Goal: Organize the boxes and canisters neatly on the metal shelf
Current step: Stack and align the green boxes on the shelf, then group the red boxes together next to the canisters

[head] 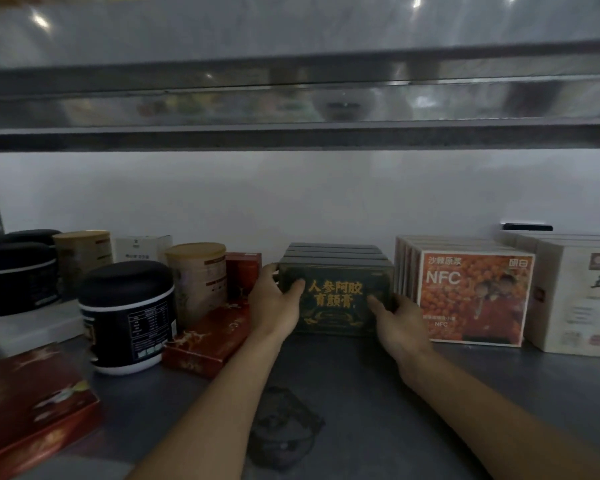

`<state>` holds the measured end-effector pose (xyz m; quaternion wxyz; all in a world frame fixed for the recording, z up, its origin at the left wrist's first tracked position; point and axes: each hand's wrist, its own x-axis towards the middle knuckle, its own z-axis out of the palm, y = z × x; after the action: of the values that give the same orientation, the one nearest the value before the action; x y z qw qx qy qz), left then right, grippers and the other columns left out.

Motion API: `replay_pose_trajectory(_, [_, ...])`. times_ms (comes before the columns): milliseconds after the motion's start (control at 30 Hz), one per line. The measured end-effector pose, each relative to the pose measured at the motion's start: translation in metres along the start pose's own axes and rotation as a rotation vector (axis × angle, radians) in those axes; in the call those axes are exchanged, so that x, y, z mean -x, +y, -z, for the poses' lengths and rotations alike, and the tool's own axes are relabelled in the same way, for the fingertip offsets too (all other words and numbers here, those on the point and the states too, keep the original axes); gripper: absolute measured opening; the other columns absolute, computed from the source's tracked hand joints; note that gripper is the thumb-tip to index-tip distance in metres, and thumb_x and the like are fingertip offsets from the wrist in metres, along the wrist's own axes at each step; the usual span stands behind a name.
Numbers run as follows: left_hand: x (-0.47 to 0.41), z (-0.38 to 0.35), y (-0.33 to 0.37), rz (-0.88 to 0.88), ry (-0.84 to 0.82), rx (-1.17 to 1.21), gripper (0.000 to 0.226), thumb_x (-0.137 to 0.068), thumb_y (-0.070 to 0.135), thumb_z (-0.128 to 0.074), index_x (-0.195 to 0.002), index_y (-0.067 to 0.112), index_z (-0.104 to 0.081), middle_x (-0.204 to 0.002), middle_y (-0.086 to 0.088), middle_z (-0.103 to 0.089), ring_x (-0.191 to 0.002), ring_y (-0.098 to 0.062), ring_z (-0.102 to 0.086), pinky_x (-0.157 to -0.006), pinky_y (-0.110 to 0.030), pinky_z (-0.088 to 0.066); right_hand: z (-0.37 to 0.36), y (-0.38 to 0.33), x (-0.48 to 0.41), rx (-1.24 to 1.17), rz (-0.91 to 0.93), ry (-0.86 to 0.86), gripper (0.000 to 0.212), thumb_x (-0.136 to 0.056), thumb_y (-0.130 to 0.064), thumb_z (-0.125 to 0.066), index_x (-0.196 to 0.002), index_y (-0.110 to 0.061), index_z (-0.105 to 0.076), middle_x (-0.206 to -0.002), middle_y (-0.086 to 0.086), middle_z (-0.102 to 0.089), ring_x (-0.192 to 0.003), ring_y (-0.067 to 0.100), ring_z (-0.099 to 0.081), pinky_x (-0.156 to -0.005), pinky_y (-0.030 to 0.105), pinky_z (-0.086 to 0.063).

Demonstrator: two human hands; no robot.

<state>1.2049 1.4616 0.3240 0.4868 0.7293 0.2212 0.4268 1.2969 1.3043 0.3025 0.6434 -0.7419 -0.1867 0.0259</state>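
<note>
Dark green box (336, 299) upright at the front of its matching row, gripped by both hands, left hand (274, 299) curled round one edge, right hand (395, 317) round the other; likely to skew out of line if pushed unevenly; might scrape the orange box (471, 296) just right of it, or nudge the flat red box (208, 337) just left; grey metal shelf (361, 393) beneath it; white wall (291, 202) behind; dim throughout.

Dim, soft picture; bright glare spots dot the upper shelf (291, 36), the wide lens bows the edges, and left-side boxes blur.
</note>
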Motion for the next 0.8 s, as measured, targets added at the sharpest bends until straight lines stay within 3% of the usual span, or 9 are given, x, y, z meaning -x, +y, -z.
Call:
replay_pose_trajectory(100, [0.015,0.026,-0.003,-0.115,0.023,-0.139,0.037,-0.090,0.020,-0.068,-0.125,0.012,-0.058,-0.119,-0.003,-0.062,-0.111,-0.017,-0.057,-0.094,-0.028,-0.046,0.004,-0.006,0.025,0.150,0.147,0.189,0.027,-0.095,-0.021,-0.064,-0.115,-0.002,-0.060,-0.099,0.004,-0.060,-0.097,0.023,-0.057,-0.067,0.020,-0.037])
replay_pose_trajectory(167, [0.025,0.048,-0.006,-0.258,0.031,-0.283,0.030,-0.089,0.019,-0.069,-0.117,0.012,-0.063,-0.114,-0.002,-0.064,-0.108,-0.015,-0.058,-0.088,-0.023,-0.044,0.003,-0.012,0.042,0.237,0.302,0.256,0.016,-0.092,-0.018,-0.067,-0.103,-0.009,-0.060,-0.093,0.003,-0.059,-0.089,0.020,-0.056,-0.061,0.019,-0.033])
replay_pose_trajectory(300, [0.039,0.092,-0.014,-0.429,0.028,-0.720,0.031,-0.087,0.034,-0.068,-0.112,0.017,-0.066,-0.112,-0.003,-0.064,-0.104,-0.019,-0.056,-0.083,-0.032,-0.047,-0.021,-0.016,0.065,0.422,0.422,0.037,0.012,-0.089,-0.026,-0.071,-0.091,-0.023,-0.060,-0.093,-0.001,-0.065,-0.086,0.015,-0.060,-0.070,0.022,-0.045])
replay_pose_trajectory(433, [0.046,0.109,-0.033,-0.212,-0.133,-0.977,0.059,-0.083,0.058,-0.058,-0.132,0.025,-0.054,-0.135,-0.004,-0.054,-0.119,-0.025,-0.048,-0.096,-0.036,-0.043,-0.053,-0.019,0.071,0.556,0.402,-0.172,0.024,-0.089,-0.039,-0.070,-0.103,-0.021,-0.066,-0.104,-0.001,-0.067,-0.097,0.016,-0.061,-0.086,0.033,-0.052])
replay_pose_trajectory(533, [0.046,0.108,-0.038,-0.157,-0.206,-1.042,0.075,-0.081,0.064,-0.056,-0.144,0.028,-0.040,-0.146,-0.005,-0.041,-0.130,-0.027,-0.037,-0.107,-0.038,-0.034,-0.071,-0.024,0.068,0.556,0.355,-0.212,0.032,-0.089,-0.044,-0.068,-0.108,-0.019,-0.066,-0.106,0.001,-0.067,-0.101,0.020,-0.062,-0.089,0.035,-0.052])
replay_pose_trajectory(667, [0.052,0.109,-0.035,-0.204,-0.205,-1.060,0.065,-0.083,0.070,-0.045,-0.141,0.039,-0.045,-0.142,0.000,-0.043,-0.126,-0.024,-0.035,-0.103,-0.038,-0.032,-0.088,-0.027,0.064,0.529,0.312,-0.285,0.041,-0.092,-0.053,-0.059,-0.108,-0.016,-0.069,-0.094,-0.001,-0.065,-0.096,0.019,-0.062,-0.082,0.030,-0.049])
replay_pose_trajectory(800, [0.050,0.113,-0.031,-0.100,-0.207,-0.635,0.036,-0.096,0.052,-0.047,-0.125,0.036,-0.062,-0.125,0.000,-0.051,-0.118,-0.018,-0.042,-0.095,-0.028,-0.034,-0.096,-0.030,0.066,0.431,0.302,-0.431,0.042,-0.096,-0.052,-0.054,-0.103,-0.016,-0.074,-0.091,-0.003,-0.067,-0.089,0.013,-0.062,-0.068,0.014,-0.045])
